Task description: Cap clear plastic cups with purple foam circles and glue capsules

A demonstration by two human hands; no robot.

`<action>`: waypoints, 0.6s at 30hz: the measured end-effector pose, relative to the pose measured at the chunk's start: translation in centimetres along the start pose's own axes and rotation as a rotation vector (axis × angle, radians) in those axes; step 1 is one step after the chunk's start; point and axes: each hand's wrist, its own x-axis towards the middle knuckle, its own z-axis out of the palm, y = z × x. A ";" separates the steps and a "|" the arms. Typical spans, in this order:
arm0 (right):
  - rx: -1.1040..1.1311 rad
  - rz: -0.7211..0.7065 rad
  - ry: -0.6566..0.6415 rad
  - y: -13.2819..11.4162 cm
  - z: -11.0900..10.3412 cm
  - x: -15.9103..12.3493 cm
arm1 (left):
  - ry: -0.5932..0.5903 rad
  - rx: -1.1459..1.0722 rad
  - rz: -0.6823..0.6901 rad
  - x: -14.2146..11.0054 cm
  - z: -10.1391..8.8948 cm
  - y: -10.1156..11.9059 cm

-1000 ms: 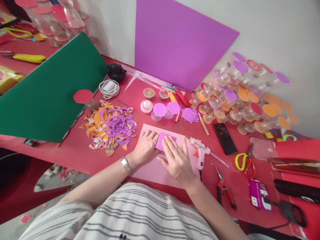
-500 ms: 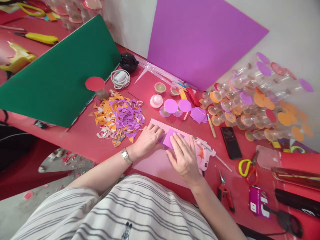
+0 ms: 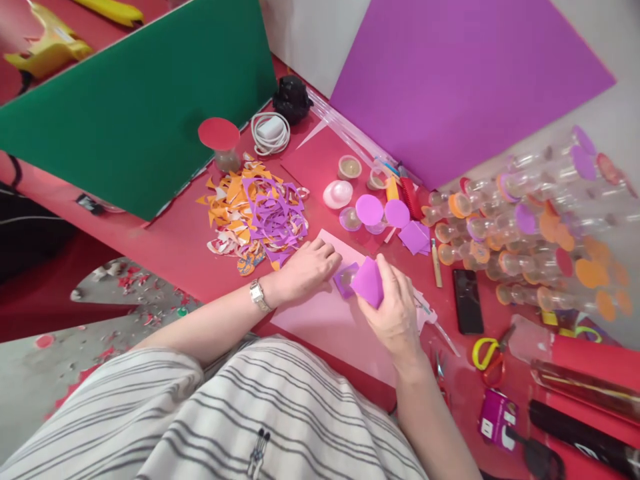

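Observation:
My right hand (image 3: 395,310) is closed on a purple foam square (image 3: 369,282), lifted and tilted above a pink sheet (image 3: 330,320) on the red table. My left hand (image 3: 310,267), with a watch at the wrist, rests on the pink sheet with its fingers curled against a small clear cup with a purple piece (image 3: 346,277), just left of the square. Whether the left fingers grip the cup I cannot tell for sure; they touch it.
A heap of orange and purple foam scraps (image 3: 260,213) lies left of my hands. Small cups with purple lids (image 3: 370,210), a pile of capped clear cups (image 3: 530,233), a phone (image 3: 467,300), scissors (image 3: 487,353), a green board (image 3: 135,107) and a purple board (image 3: 460,80) surround them.
My right hand has gone from pressing the purple square flat on the pink sheet to lifting it up. A small clear cup now shows under it. The camera view shifted left and down.

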 end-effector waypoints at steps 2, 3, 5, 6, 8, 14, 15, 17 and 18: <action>-0.012 -0.005 0.010 0.5 -0.1 -0.2 | 0.000 0.003 -0.003 0.0 0.1 0.1; -0.019 -0.019 0.013 0.8 -0.1 -0.4 | 0.002 -0.001 -0.004 -0.1 0.1 0.1; -0.026 -0.058 -0.001 1.1 0.1 -0.7 | 0.016 -0.014 0.002 -0.1 0.2 0.1; -0.025 -0.074 -0.020 1.2 0.2 -0.9 | 0.023 -0.019 0.006 -0.1 0.2 0.1; -0.029 -0.088 -0.051 1.2 0.3 -1.2 | 0.022 -0.019 0.004 -0.1 0.3 0.1; -0.123 -0.100 0.010 -0.2 0.1 -2.1 | -0.001 -0.009 -0.014 0.0 0.1 0.2; -0.130 -0.108 0.012 -0.4 0.0 -2.4 | 0.004 -0.013 -0.014 0.0 0.1 0.2; -0.138 -0.113 0.005 -0.9 0.1 -2.9 | 0.010 -0.022 -0.014 0.0 0.2 0.1; -0.143 -0.109 -0.001 -1.1 0.2 -3.1 | 0.010 -0.024 -0.015 0.0 0.2 0.1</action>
